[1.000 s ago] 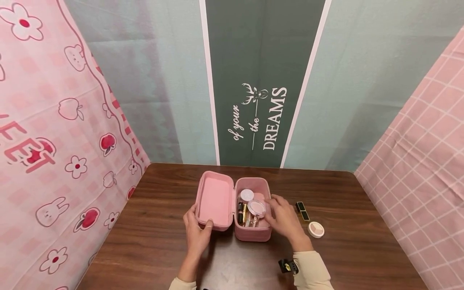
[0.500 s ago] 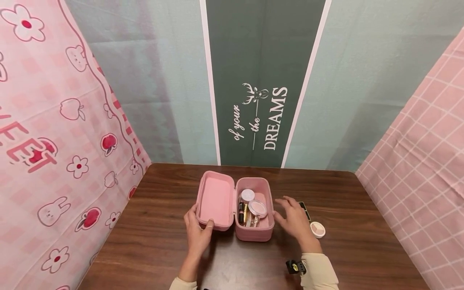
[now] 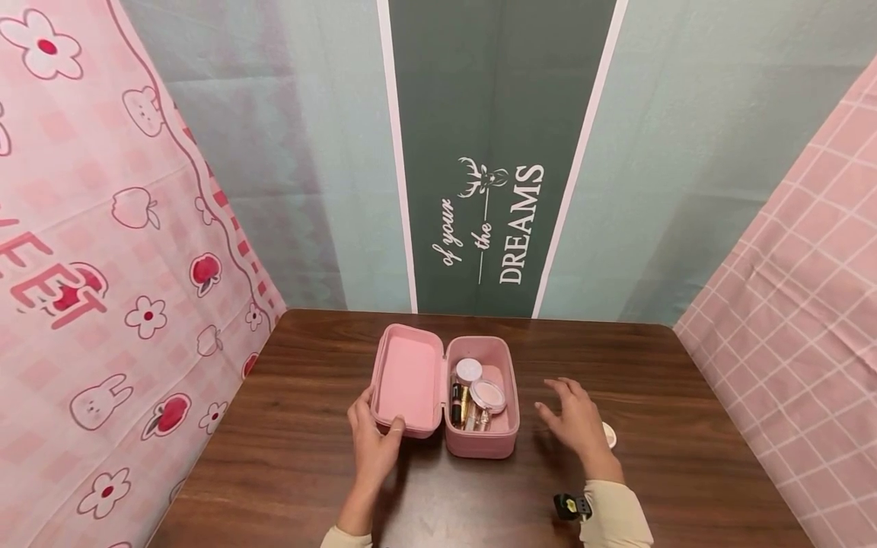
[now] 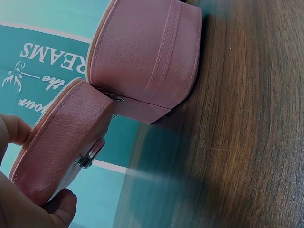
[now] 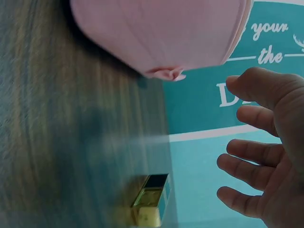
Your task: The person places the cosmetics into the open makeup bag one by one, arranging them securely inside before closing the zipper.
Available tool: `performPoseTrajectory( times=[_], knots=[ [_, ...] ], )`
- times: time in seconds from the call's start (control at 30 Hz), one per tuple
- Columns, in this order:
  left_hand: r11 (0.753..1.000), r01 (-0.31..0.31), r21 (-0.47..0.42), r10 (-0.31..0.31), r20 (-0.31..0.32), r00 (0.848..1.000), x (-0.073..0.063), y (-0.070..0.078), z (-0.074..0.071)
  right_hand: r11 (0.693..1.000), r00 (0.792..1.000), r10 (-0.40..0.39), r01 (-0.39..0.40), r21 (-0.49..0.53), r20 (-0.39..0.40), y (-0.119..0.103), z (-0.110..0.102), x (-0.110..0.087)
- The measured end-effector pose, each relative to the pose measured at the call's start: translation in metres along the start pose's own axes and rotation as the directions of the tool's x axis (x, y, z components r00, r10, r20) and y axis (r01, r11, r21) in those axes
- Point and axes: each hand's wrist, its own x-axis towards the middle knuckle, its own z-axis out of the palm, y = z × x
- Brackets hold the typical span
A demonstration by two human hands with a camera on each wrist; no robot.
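Note:
A pink cosmetic case (image 3: 482, 445) stands with its lid (image 3: 409, 377) swung out to the left. My left hand (image 3: 373, 441) grips the lid by its near left corner, thumb over the rim; the left wrist view shows fingers around the lid's side (image 4: 61, 137). Inside the case lie a white-lidded round jar (image 3: 469, 370), a round clear-lidded compact (image 3: 488, 395), a black tube (image 3: 457, 403) and several small gold or clear items. My right hand (image 3: 578, 426) hovers to the right of the case, holding nothing, its fingers spread in the right wrist view.
A white round compact (image 3: 610, 435) on the wooden table (image 3: 685, 472) is partly hidden by my right hand. The right wrist view also shows a black-and-gold rectangular item (image 5: 151, 202) on the table. A printed cloth (image 3: 507, 99) hangs behind the table.
My right hand has moved from the case's right rim away to the right, now covering the black-and-gold item in the head view. The left hand and lid stay put.

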Motion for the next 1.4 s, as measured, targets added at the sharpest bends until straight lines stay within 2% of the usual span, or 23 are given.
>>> performPoseTrajectory(
  times=[0.17,0.43,0.53,0.67,0.83,0.97,1.03,1.2,1.4],
  knots=[
    [1.000,0.012,0.008,-0.012,0.000,1.000,-0.001,0.000,0.000,1.000,0.999,0.003,-0.002,0.015,-0.042,0.011,0.007,-0.007],
    [1.000,0.009,-0.001,-0.009,-0.006,1.000,-0.001,-0.001,0.000,0.993,0.988,0.036,-0.019,0.114,-0.153,0.028,0.023,-0.013],
    [1.000,-0.003,0.005,0.003,-0.013,1.000,0.000,-0.001,0.000,0.986,0.981,0.076,-0.047,0.162,-0.179,0.035,0.028,-0.015],
    [1.000,-0.012,0.011,0.012,-0.014,1.000,-0.001,-0.002,0.001,0.962,0.963,0.175,-0.122,0.244,-0.205,0.041,0.031,-0.016],
    [1.000,-0.019,0.004,0.019,-0.015,1.000,-0.001,-0.003,0.002,0.906,0.936,0.316,-0.248,0.343,-0.156,0.047,0.031,-0.017],
    [1.000,-0.014,0.002,0.014,-0.019,1.000,-0.001,-0.003,0.001,0.873,0.912,0.396,-0.339,0.350,-0.105,0.052,0.032,-0.019],
    [1.000,-0.008,-0.001,0.008,-0.018,1.000,-0.002,-0.003,0.001,0.868,0.904,0.418,-0.367,0.335,-0.092,0.054,0.033,-0.020],
    [1.000,0.011,-0.013,-0.012,-0.015,1.000,-0.003,-0.002,0.000,0.871,0.898,0.433,-0.395,0.293,-0.077,0.056,0.033,-0.022],
    [1.000,0.005,-0.006,-0.005,-0.008,1.000,-0.001,-0.002,0.000,0.873,0.889,0.455,-0.432,0.226,-0.056,0.056,0.031,-0.017]
  ],
)
